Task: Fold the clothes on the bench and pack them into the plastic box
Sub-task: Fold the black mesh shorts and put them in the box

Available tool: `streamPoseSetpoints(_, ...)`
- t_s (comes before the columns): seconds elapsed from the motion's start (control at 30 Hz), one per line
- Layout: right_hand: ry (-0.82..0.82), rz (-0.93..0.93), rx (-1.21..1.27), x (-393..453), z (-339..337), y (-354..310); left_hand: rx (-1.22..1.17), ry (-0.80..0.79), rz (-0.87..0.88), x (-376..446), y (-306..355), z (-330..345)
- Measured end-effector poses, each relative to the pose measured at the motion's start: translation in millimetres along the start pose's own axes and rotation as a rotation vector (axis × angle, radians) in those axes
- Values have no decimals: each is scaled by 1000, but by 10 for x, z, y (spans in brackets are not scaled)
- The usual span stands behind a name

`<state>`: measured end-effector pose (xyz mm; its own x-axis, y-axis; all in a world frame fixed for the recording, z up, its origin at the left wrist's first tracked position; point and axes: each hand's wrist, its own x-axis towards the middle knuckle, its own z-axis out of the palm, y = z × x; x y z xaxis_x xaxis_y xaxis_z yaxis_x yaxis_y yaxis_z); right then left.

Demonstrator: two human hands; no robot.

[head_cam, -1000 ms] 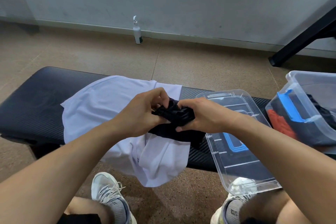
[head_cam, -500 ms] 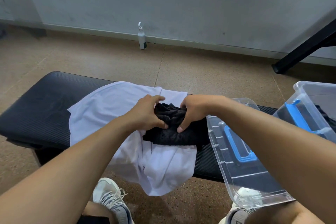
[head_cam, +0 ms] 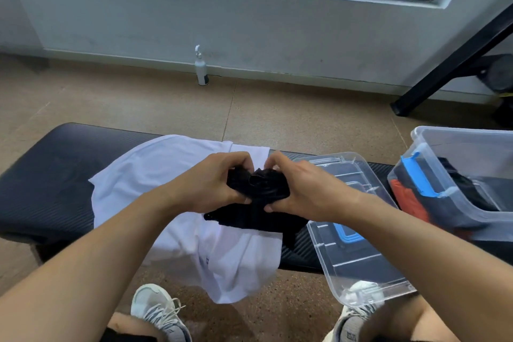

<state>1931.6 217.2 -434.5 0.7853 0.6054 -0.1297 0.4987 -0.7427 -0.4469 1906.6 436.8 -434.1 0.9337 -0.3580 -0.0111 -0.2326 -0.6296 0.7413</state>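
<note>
Lifted since before: crumpled black garment [head_cam: 258, 183], gripped by left hand [head_cam: 213, 183], right hand [head_cam: 302, 189].

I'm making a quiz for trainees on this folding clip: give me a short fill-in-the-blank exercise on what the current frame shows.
1. Both the left hand and the right hand grip a bunched garment whose colour is ____.
2. Under it, spread over the bench, lies a ____ shirt.
3. The clear lid with a ____ handle lies on the bench, partly overhanging its near edge.
4. The plastic box stands to the person's ____.

Missing words: black; white; blue; right
</note>
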Motion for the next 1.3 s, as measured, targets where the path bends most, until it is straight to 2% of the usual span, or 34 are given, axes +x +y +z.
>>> streamPoseSetpoints(0.37,256,57,34,-395,234,-5,-38,86,121,-202,315,152)
streamPoseSetpoints(0.5,302,103,105,-454,189,-2,-60,148,179,-221,368,163)
streamPoseSetpoints(0.63,330,69,58,-501,250,7,-31,11,113,-257,338,143)
streamPoseSetpoints(0.7,326,42,51,-524,302,-1,-19,-8,86,-268,305,145)
streamPoseSetpoints(0.8,348,34,113,-540,287,12,-36,73,71,-270,301,127)
streamPoseSetpoints(0.97,351,89,264,-623,51,6,-99,235,156,-217,352,147)
streamPoseSetpoints(1.07,461,118,395,-787,-311,61,-278,366,224,-74,450,178)
streamPoseSetpoints(1.13,564,152,481,-970,-643,158,-321,386,268,68,576,241)
streamPoseSetpoints(1.3,866,331,552,-1474,-1310,816,-95,180,325,427,982,630)
